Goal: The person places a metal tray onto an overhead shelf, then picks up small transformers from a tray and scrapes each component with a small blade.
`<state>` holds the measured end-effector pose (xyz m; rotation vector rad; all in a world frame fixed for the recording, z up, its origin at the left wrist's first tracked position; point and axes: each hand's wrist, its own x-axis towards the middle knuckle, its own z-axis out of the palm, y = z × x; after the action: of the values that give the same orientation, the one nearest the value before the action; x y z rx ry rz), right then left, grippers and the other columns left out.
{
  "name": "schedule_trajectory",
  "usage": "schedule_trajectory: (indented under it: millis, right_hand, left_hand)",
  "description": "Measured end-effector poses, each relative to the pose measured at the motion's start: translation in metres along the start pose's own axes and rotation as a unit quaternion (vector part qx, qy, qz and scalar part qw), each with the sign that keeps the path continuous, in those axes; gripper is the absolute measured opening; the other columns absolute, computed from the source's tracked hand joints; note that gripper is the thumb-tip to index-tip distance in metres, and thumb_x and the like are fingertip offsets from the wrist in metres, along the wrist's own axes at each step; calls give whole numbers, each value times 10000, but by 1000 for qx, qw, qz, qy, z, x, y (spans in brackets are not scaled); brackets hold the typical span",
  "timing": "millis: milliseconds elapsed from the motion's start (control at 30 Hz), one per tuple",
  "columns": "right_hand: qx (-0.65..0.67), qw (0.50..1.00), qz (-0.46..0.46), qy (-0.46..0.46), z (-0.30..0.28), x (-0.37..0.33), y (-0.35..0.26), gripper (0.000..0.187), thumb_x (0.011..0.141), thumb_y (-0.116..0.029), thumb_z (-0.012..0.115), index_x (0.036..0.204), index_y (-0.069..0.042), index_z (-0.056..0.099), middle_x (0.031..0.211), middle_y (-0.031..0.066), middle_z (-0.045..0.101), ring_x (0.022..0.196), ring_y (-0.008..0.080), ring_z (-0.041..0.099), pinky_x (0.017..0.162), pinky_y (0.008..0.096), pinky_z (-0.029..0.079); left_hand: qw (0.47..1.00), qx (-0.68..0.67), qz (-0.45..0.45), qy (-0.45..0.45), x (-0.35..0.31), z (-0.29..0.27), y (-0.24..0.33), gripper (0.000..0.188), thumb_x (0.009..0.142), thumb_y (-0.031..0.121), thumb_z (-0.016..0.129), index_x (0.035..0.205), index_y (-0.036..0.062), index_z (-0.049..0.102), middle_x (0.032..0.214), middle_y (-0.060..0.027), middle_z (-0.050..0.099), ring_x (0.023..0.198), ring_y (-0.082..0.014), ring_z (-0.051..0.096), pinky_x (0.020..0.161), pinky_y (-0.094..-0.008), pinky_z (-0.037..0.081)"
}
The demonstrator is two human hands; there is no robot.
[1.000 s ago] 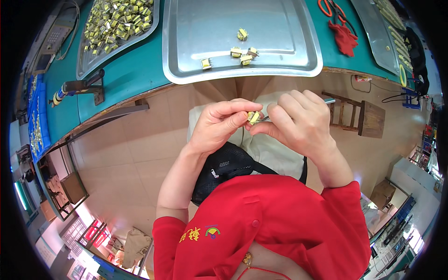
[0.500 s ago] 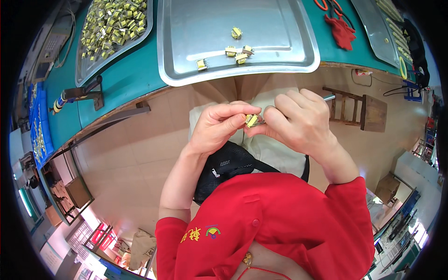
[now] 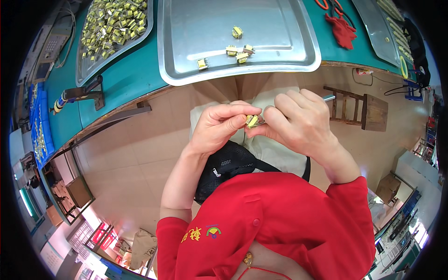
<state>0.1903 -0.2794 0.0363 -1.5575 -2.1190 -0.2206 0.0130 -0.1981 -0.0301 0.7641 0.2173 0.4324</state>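
Observation:
My left hand [image 3: 218, 125] is closed, pinching a small yellow-wrapped transformer [image 3: 252, 121] between thumb and fingertips, above my lap. My right hand [image 3: 302, 120] is curled into a fist round a slim metal tool [image 3: 329, 98]. One end of the tool sticks out past the knuckles on the right; the rest is hidden in the fist, so its kind does not show. Right thumb and forefinger meet the transformer's right side. Beyond the hands, a large metal tray [image 3: 186, 77] holds several similar transformers [image 3: 241, 57], lying loose.
At the left, a second metal tray [image 3: 148, 28] is heaped with transformers. A dark clamp-like fixture [image 3: 88, 93] sits at the green table's edge. To the right lie a red cloth [image 3: 342, 32] and orange-handled scissors [image 3: 322, 4]. A wooden stool [image 3: 374, 113] stands on the floor.
Both hands keep the same grip and place, with the transformer held still between them. The whole view has shifted very slightly.

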Motion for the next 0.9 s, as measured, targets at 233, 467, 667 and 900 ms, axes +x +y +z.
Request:
schedule_trajectory:
  millis: [233, 467, 667, 900]
  right_hand:
    - [4, 1000, -1, -17, 0, -1, 1, 435, 630, -435, 717, 608, -119, 419, 576, 10, 338, 500, 162, 404, 470, 277, 300]
    - [10, 1000, 10, -17, 1, -2, 1, 432, 639, -433, 715, 602, -118, 422, 578, 10, 340, 504, 160, 406, 472, 277, 301]
    - [15, 1000, 3, -10, 1, -2, 1, 439, 626, -427, 728, 606, -111, 423, 573, 12, 346, 494, 168, 406, 459, 285, 300]
    - [52, 996, 75, 18, -1, -7, 5, 438, 626, -440, 731, 623, -99, 456, 570, 21, 402, 478, 196, 422, 436, 306, 317]
  left_hand:
    - [1000, 27, 9, 8, 0, -2, -1, 230, 896, 55, 540, 1096, -34, 611, 1049, -97, 584, 919, -143, 562, 774, -254, 459]
    - [1000, 29, 9, 7, 0, 0, -1, 225, 890, 49, 548, 1090, -29, 617, 1032, -90, 588, 920, -138, 555, 790, -254, 452]
    - [999, 50, 15, 4, -1, -3, -3, 225, 891, 49, 545, 1093, -21, 616, 1031, -95, 590, 928, -138, 553, 788, -261, 453]
    - [998, -34, 41, 40, 0, 2, -1, 269, 887, 25, 539, 1153, -10, 563, 1072, -119, 596, 936, -151, 570, 797, -278, 471]
